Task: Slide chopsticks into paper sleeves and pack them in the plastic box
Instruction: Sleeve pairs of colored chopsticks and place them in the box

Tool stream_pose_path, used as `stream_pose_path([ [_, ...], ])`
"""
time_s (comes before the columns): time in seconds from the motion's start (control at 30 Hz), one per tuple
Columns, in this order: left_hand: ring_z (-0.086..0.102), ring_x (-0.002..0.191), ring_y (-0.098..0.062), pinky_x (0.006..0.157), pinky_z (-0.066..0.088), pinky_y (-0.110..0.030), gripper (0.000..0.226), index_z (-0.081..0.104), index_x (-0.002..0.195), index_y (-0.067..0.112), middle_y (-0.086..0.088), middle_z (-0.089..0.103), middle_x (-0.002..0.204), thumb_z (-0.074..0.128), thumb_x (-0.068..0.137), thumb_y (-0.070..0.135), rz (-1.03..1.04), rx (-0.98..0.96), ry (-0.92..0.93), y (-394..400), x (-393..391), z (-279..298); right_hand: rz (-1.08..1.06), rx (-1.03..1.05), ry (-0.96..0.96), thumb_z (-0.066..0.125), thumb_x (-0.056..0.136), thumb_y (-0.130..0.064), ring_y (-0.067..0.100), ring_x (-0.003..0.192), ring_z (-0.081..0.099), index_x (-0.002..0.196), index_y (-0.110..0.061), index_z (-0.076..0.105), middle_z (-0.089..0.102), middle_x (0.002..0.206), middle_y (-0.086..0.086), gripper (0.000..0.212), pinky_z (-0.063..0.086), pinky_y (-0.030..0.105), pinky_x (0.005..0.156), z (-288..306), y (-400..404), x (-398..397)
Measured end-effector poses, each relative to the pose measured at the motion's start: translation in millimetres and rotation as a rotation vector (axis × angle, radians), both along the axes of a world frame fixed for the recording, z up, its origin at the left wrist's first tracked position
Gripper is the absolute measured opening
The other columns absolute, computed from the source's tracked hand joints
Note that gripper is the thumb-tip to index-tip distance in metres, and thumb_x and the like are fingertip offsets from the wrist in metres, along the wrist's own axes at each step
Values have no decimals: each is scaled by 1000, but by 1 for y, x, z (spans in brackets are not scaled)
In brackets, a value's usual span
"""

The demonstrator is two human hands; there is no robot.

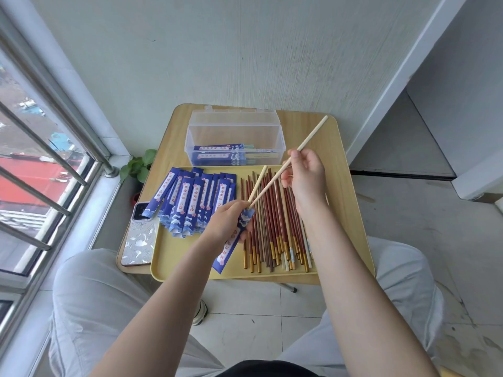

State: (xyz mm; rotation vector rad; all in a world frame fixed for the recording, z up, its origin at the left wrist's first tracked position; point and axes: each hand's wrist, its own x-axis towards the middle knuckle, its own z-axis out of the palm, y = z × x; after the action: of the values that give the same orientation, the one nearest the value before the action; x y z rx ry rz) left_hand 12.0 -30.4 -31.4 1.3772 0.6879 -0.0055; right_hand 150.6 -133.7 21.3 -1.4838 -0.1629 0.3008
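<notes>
Over the yellow tray (168, 265), on a small wooden table (345, 170) beside a window:

- Left hand (226, 223): fingers curled round the upper end of one blue paper sleeve (231, 246), mouth pointing up and away, lower end hanging over the tray.
- Right hand (306, 176): fingers pinching a pale chopstick (310, 138) near its middle; lower end at the sleeve mouth, upper end slanting toward the far right table corner.
- Second pale chopstick (258, 183): lower end already at or in the sleeve mouth, by the look of it; how deep cannot be told.
- Loose chopsticks (275, 227): red-brown and pale, heaped on the right half of the tray.
- Spare sleeves (190, 200): fanned pile on the left half.
- Plastic box (234, 137): clear, lid open, behind the tray; a few filled sleeves lie inside.
- Phone (140, 238): left of the tray, on the table.

Handling note, as judgement: keep the sleeve mouth pinched open rather than flat, bring the held chopstick parallel to its mate before pushing, and slide it in along the sleeve's line; a slanted entry may crease or tear the paper.
</notes>
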Motion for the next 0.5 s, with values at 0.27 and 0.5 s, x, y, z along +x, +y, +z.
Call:
stream_pose_path([
  [0.27, 46, 47, -23, 50, 42, -30, 27, 58, 97, 5, -17, 57, 68, 45, 103, 27, -5, -19, -10, 0, -1, 3, -63, -24, -15, 49, 104, -18, 9, 50, 52, 100, -9, 59, 56, 68, -2, 14, 43, 26, 45, -2, 0, 5],
  [0.5, 48, 49, -23, 51, 43, -31, 26, 61, 99, 6, -13, 58, 67, 47, 102, 28, 4, -5, 3, -1, 1, 4, -30, -68, -37, 51, 104, -18, 9, 50, 54, 101, -9, 60, 58, 68, -1, 13, 48, 26, 45, -6, 1, 1],
])
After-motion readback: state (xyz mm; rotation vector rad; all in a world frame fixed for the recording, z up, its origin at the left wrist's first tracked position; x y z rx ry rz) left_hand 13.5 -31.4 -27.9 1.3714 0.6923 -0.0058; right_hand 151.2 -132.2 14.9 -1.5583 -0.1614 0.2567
